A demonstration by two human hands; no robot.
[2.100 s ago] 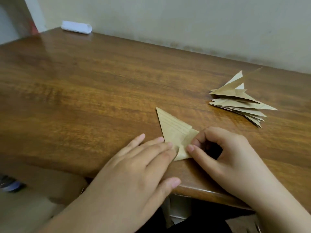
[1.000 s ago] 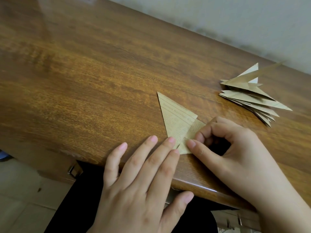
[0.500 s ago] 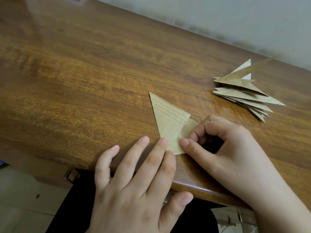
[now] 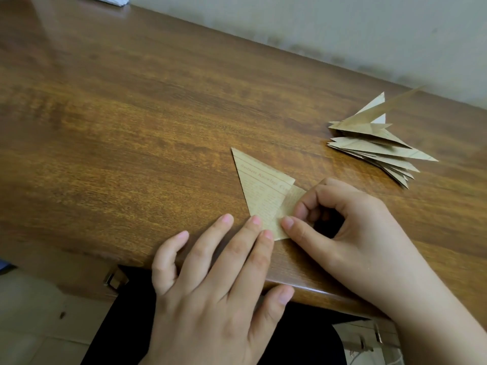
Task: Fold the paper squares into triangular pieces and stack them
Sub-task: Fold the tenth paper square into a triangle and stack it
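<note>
Wooden table [image 4: 131, 114], wall behind. Folded paper [image 4: 261, 188] unmoved at the near edge; left hand [image 4: 216, 285] flat, fingertips still pressing, right hand [image 4: 350, 230] still pinching its flap. Crease unfinished; stack [image 4: 374, 146] at two o'clock.

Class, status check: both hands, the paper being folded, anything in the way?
Left hand flat, fingertips pressing tan printed paper triangle. Right hand pinching its flap. Stack of folded tan triangles apart, nothing obstructing.

A single head-worn view is given — the wooden table [image 4: 131, 114] is looked down on steeply from close above its near edge, the far wall [image 4: 342, 27] being faced obliquely.
</note>
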